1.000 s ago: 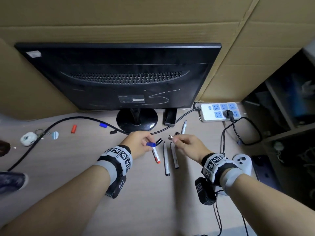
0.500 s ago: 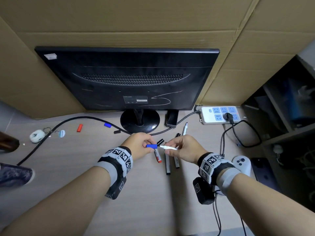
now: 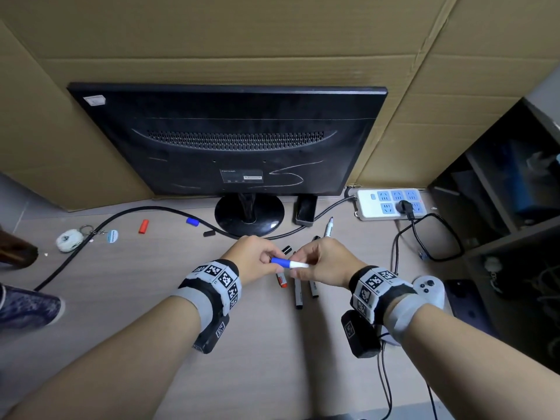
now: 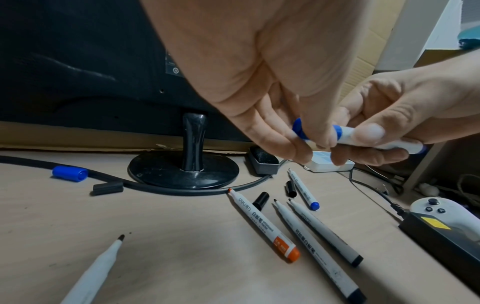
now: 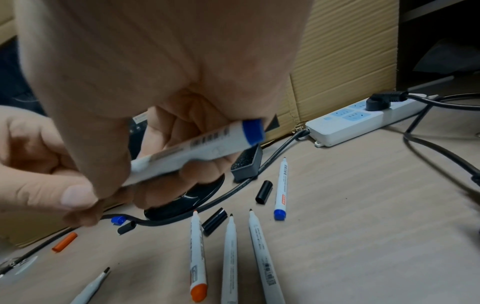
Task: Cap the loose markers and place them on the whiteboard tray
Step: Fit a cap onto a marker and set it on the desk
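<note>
My left hand (image 3: pixel 269 260) pinches a blue cap (image 3: pixel 280 262) that sits over the tip of a white marker (image 3: pixel 298 264). My right hand (image 3: pixel 303 268) grips the barrel of that marker (image 5: pixel 194 152), which has a blue end. Both hands hover above the desk. Under them lie a red-ended marker (image 4: pixel 262 222), two black markers (image 4: pixel 319 232) and a blue one (image 5: pixel 281 187), all uncapped. Another uncapped marker (image 4: pixel 96 271) lies nearer me. Loose caps lie about: blue (image 3: pixel 192 221), red (image 3: pixel 143 226), and black (image 5: pixel 214 221).
A black monitor (image 3: pixel 230 140) on a round stand stands behind the markers, backed by cardboard. A thick cable (image 3: pixel 91 234) curves across the desk. A board eraser (image 3: pixel 306 209), power strip (image 3: pixel 391 204), white controller (image 3: pixel 428 291) and dark shelf are at right; a key ring (image 3: pixel 69 240) at left.
The hands came together. The blue cap in my left hand now sits on the tip of the marker held by my right hand; a second ago they were apart.
</note>
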`<act>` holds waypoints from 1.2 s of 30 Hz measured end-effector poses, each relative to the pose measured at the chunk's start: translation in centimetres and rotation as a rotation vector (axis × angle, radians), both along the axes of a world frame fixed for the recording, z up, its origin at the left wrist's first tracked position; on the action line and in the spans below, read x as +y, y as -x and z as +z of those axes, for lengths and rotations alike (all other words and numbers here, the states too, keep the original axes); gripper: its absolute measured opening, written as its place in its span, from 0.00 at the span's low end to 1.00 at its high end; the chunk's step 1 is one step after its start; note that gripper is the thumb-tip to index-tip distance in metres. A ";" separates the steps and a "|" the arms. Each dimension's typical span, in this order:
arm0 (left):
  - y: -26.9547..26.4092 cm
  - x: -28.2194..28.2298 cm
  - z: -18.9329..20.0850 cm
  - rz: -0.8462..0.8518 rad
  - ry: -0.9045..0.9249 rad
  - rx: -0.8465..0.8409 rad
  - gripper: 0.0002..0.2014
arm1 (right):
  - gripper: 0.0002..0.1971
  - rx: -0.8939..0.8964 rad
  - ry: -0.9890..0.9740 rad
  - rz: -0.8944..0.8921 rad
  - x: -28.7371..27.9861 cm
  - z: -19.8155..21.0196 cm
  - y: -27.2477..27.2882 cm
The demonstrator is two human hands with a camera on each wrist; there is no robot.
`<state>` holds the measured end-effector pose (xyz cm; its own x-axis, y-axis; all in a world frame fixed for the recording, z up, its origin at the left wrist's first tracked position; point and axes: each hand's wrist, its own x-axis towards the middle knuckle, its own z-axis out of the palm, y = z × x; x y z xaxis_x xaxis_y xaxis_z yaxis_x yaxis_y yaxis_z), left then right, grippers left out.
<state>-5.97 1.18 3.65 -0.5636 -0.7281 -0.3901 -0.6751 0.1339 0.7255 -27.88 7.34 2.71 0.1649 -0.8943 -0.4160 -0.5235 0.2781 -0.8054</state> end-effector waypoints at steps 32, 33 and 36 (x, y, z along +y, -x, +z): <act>-7.9 0.7 -2.3 0.339 0.163 -0.286 0.07 | 0.13 0.305 -0.109 -0.094 -1.1 -5.3 -8.3; -8.6 1.0 -2.9 0.354 0.156 -0.325 0.09 | 0.14 0.317 -0.123 -0.082 -1.1 -6.0 -9.1; -10.4 1.7 -4.5 0.424 0.114 -0.366 0.11 | 0.17 0.380 -0.117 -0.066 -1.1 -7.3 -10.9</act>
<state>4.48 2.89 -0.84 -0.0553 -0.9101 -0.4107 -0.8915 -0.1402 0.4307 -17.01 6.22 -4.58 -0.0763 -0.8407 -0.5361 -0.7563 0.3992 -0.5183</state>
